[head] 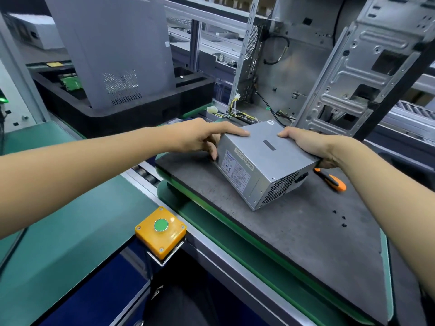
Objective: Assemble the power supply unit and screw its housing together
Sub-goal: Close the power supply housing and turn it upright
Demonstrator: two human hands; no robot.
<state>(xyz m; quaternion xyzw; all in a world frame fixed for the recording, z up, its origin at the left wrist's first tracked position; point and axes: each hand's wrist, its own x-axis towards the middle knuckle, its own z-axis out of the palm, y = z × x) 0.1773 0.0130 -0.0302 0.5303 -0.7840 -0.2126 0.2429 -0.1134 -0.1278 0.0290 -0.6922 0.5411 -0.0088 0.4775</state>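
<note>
A grey metal power supply unit (263, 161) rests on the dark work mat (294, 243), label side and vent grille facing me. My left hand (207, 137) grips its far left corner, fingers over the top and thumb on the side. My right hand (308, 144) holds the right rear edge. An orange and black screwdriver (333, 180) lies on the mat to the right of the unit, partly behind my right wrist. Three small black screws (341, 217) lie loose on the mat near my right forearm.
An open computer case (294, 67) with loose cables (237, 111) stands behind the unit. A grey side panel (113, 48) leans in a black foam tray (131, 107) at the back left. A yellow box with a green button (161, 230) sits at the conveyor edge.
</note>
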